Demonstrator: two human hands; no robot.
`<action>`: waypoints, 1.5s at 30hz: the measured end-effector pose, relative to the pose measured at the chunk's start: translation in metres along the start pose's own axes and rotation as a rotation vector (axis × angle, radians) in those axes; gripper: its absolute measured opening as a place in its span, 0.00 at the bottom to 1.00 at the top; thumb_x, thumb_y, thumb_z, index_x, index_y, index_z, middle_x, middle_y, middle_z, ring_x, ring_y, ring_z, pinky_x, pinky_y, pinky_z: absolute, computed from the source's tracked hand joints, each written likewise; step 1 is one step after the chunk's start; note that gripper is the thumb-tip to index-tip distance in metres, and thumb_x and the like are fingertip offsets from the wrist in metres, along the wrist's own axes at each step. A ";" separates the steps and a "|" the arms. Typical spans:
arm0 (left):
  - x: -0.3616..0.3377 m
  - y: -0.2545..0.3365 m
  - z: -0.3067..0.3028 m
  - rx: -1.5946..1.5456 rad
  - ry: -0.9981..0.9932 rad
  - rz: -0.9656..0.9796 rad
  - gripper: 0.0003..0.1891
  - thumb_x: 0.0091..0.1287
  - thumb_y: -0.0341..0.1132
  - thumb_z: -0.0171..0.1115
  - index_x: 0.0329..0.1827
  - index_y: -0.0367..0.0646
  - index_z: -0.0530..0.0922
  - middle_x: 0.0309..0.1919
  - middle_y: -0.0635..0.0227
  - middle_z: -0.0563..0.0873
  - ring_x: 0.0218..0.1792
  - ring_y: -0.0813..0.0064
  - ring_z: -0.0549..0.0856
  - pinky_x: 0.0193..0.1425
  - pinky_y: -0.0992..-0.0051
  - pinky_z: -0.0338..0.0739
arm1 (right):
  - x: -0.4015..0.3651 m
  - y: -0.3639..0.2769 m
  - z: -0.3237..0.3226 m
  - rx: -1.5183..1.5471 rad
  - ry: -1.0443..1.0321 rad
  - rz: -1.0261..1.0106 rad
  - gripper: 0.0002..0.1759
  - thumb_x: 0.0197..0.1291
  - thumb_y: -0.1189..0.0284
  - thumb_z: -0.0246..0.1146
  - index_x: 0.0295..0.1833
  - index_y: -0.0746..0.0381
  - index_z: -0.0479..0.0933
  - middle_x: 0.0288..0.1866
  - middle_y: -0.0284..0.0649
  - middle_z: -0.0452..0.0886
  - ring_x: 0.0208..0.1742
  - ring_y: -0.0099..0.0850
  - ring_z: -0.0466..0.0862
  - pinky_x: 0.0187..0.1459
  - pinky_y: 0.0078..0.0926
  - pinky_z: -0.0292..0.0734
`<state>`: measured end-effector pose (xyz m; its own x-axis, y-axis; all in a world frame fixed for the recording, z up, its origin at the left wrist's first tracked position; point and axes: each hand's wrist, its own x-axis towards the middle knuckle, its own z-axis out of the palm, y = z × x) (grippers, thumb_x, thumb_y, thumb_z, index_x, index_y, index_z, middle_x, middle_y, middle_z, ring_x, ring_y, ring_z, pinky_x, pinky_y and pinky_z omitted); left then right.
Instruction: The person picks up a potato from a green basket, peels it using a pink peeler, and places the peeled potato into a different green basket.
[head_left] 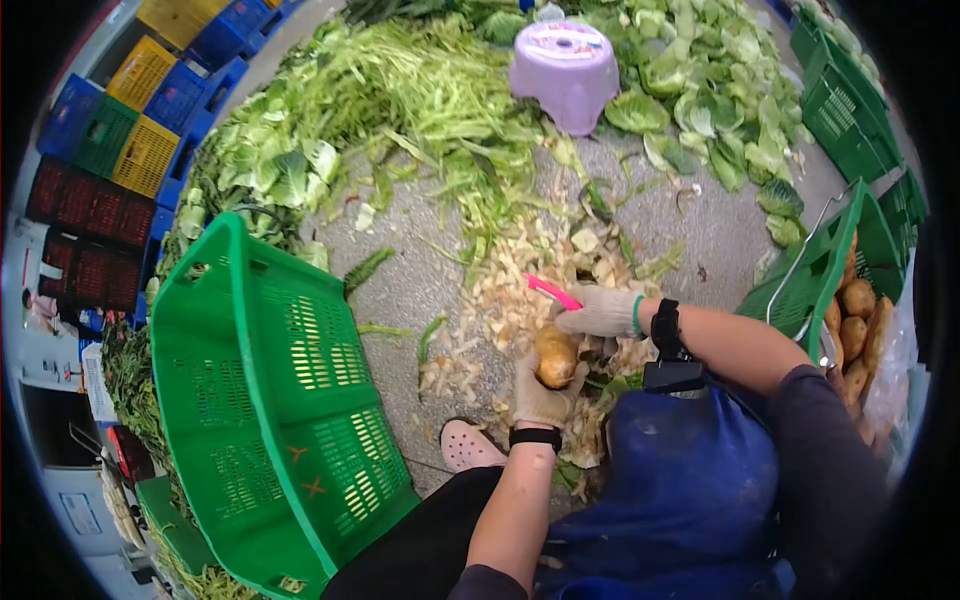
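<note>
My left hand (542, 392), in a pale glove, holds a yellow-brown potato (556, 357) from below, near the middle of the view. My right hand (597, 311), also gloved, is closed on a pink-handled tool (552, 291) just above the potato. The tool points to the upper left; its working end is too small to make out. Beneath both hands lies a heap of pale peelings (515, 275) on the grey floor.
A large green crate (265, 400) stands at the left. At the right, another green crate (800, 270) holds several brown tubers (857, 298). A purple stool (566, 75) stands beyond the peelings, among cabbage leaves (690, 80) and green trimmings (400, 100).
</note>
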<state>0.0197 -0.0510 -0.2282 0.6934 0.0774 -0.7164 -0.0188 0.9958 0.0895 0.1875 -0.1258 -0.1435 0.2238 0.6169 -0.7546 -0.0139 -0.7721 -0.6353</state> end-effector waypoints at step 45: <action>-0.007 0.020 -0.069 -0.127 0.212 0.079 0.29 0.68 0.59 0.44 0.59 0.46 0.73 0.47 0.63 0.82 0.41 0.67 0.83 0.30 0.76 0.78 | 0.068 0.084 0.067 -0.296 0.102 -0.358 0.17 0.67 0.56 0.53 0.48 0.59 0.74 0.37 0.53 0.82 0.39 0.54 0.82 0.42 0.46 0.75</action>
<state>-0.0347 -0.0278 -0.2692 0.5201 0.1499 -0.8408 -0.1659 0.9835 0.0728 0.1367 -0.1384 -0.2592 0.2589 0.8454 -0.4671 0.3569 -0.5331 -0.7671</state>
